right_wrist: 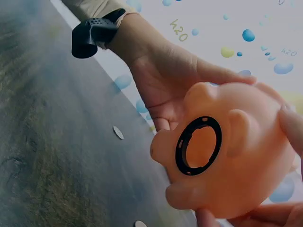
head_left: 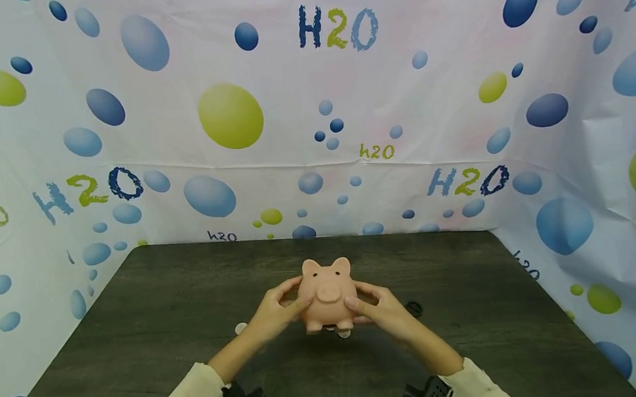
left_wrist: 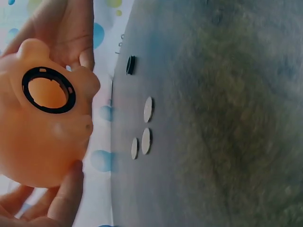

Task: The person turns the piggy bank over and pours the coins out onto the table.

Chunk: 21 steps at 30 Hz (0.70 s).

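A pink piggy bank (head_left: 328, 295) is held up over the table, its snout toward the head camera. My left hand (head_left: 277, 306) grips one side, with the thumb on the front. On the other side my right hand (head_left: 383, 307) grips it the same way. The left wrist view shows the pig's underside, where a black ring (left_wrist: 69, 102) frames an uncovered round hole. Both hands also appear around the pig in the right wrist view, with the ring (right_wrist: 218, 137) facing the camera.
On the dark table (head_left: 189, 285) lie three pale coins, one coin (left_wrist: 148, 109) nearest a black round plug (left_wrist: 130, 65). Another coin (head_left: 241, 328) shows beside my left forearm. A white sheet (head_left: 284, 69) with printed dots surrounds the table's back and sides.
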Motion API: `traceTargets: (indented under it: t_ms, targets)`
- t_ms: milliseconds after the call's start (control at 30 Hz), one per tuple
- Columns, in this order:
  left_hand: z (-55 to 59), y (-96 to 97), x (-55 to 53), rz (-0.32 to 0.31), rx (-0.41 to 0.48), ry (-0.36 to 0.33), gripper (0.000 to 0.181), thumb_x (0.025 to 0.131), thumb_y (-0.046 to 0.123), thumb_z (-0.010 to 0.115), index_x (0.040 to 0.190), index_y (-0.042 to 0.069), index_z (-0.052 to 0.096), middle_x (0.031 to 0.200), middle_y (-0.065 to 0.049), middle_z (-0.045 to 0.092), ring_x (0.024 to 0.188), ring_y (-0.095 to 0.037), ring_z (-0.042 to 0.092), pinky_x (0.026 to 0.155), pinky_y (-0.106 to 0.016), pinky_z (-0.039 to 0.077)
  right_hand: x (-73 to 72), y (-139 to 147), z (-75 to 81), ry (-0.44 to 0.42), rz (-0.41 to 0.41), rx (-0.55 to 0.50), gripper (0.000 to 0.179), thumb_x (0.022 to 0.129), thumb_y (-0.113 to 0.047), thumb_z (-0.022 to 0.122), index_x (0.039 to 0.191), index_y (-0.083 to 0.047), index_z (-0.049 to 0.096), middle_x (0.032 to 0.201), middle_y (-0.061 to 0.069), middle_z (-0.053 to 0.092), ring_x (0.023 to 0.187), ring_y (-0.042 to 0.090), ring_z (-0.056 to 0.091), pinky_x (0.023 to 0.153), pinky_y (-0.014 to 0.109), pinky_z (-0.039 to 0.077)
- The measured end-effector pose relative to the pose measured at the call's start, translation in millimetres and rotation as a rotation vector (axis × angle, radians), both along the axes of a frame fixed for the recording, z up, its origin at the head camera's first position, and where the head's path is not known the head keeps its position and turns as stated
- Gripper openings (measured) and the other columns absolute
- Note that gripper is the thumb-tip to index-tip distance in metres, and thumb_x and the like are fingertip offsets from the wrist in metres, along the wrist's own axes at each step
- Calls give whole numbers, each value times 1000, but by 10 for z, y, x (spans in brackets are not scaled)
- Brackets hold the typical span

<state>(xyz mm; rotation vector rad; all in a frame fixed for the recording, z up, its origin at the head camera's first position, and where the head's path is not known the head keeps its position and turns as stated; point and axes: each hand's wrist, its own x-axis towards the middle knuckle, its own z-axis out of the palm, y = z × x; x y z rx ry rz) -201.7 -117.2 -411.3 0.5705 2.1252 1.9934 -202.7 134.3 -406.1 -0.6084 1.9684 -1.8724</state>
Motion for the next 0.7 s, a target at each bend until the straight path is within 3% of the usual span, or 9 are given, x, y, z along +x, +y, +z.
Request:
traceTargets:
  t_ms: [167, 300, 533, 700]
  targets:
    - [-14, 29, 43, 43, -31, -195, 61, 98, 40, 54, 143, 0, 42, 133, -21, 54, 106, -26, 63, 83, -40, 57, 23, -30, -2, -141, 15, 8, 59, 102, -33, 48, 144, 6, 36, 136, 21, 49, 114, 27, 58, 97, 47, 50]
    - [-36, 40, 59, 9, -13, -295, 66, 98, 45, 51, 144, 0, 41, 129, -21, 57, 100, -27, 67, 83, -40, 57, 29, -19, -39, -229, 30, 7, 60, 102, -38, 46, 139, 9, 40, 126, 19, 55, 106, 26, 63, 95, 43, 52]
    - [-76, 50, 54, -35, -9, -343, 67, 98, 47, 50, 143, -2, 41, 123, -20, 61, 100, -29, 67, 83, -40, 57, 45, 5, -86, -295, 36, -16, 66, 101, -43, 46, 138, 11, 41, 132, 21, 48, 108, 30, 62, 93, 41, 53]
    - [-1, 45, 37, -48, -33, -325, 67, 98, 46, 50, 143, -3, 40, 125, -21, 60, 100, -30, 67, 83, -40, 57, 35, 14, -18, -305, 38, -18, 62, 102, -40, 46, 138, 11, 41, 129, 20, 51, 108, 29, 62, 94, 42, 52]
